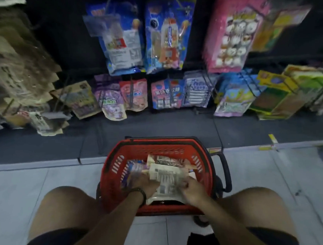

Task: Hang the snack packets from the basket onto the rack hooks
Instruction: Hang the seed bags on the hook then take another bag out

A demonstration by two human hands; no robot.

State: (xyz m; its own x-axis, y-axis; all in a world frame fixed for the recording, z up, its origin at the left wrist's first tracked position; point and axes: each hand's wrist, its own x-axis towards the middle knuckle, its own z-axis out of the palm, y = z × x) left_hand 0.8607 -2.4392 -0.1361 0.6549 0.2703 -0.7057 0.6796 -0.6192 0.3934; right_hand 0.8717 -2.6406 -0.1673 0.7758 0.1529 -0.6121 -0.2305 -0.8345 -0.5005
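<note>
In the red basket (112,161), the right hand (192,191) pinches a white-labelled packet (166,175) in a closed grip. The grip of the left hand (144,184) is hidden under it, so I cannot tell. Such an edge pinch may slip, or drag other packets (135,170) out.

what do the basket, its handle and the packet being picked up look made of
Basket: red moulded plastic, by its slotted walls and dull sheen. Handle: black smooth tube, likely plastic, possibly coated metal. Packet, pinched by the right hand: beige printed pouch, creased; paper or matte film, too blurred to tell.
</note>
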